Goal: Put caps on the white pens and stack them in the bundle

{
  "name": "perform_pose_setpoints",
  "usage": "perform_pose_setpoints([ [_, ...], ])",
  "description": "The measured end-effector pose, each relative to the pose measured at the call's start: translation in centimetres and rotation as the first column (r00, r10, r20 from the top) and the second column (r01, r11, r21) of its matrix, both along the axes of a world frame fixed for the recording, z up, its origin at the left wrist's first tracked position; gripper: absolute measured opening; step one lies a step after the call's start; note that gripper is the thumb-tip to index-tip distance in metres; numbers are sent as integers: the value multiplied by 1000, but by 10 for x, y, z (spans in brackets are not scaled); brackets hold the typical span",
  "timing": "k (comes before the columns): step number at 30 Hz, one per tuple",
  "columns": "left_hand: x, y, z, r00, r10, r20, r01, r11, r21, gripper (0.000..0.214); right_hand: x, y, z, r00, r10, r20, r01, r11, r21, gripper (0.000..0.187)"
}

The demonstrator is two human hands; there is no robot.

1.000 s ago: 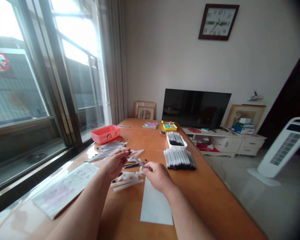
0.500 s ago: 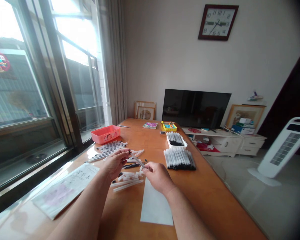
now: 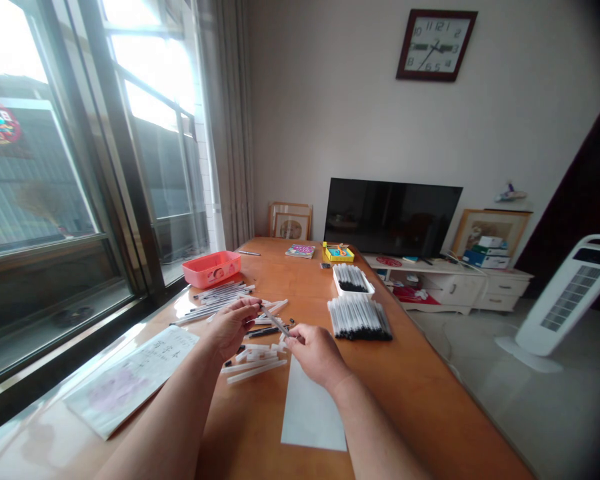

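Observation:
Between my hands a slim pen (image 3: 275,320) is held slantwise over the table. My left hand (image 3: 236,325) pinches its dark far end, and my right hand (image 3: 313,350) grips its near end between thumb and fingers. Under and around them lie white pen caps (image 3: 254,353), clear pen barrels (image 3: 257,371) and a few black pen parts (image 3: 263,331). Left of these spreads a heap of thin refills (image 3: 220,297). To the right, a row of pens with black ends (image 3: 360,319) lies in a pile. A sheet of white paper (image 3: 313,413) is below my right hand.
A writing booklet (image 3: 135,380) lies at the left by the window. Farther back are a coral plastic box (image 3: 211,269), a white tub (image 3: 371,292) holding more pens, a yellow box (image 3: 347,257) and a small colourful book (image 3: 300,251). The wooden table's right edge borders the floor.

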State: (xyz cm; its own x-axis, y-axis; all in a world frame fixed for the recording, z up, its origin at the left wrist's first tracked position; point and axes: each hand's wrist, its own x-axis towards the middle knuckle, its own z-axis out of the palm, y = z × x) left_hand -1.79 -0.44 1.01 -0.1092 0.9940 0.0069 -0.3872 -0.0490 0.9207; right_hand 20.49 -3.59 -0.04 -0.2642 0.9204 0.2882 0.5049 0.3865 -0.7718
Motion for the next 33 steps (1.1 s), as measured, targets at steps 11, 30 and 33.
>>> perform_pose_setpoints([
  [11,1,-3,3,999,5,-54,-6,1000,-11,30,0,-1,0,1000,-5,-5,5,1000,4,21],
  [30,-3,-11,11,987,-152,56,146,984,100,21,3,-5,12,818,102,-566,-366,851,-376,36],
  [33,-2,-14,15,981,-134,141,126,990,64,25,3,-7,14,807,101,-582,-377,846,-376,39],
])
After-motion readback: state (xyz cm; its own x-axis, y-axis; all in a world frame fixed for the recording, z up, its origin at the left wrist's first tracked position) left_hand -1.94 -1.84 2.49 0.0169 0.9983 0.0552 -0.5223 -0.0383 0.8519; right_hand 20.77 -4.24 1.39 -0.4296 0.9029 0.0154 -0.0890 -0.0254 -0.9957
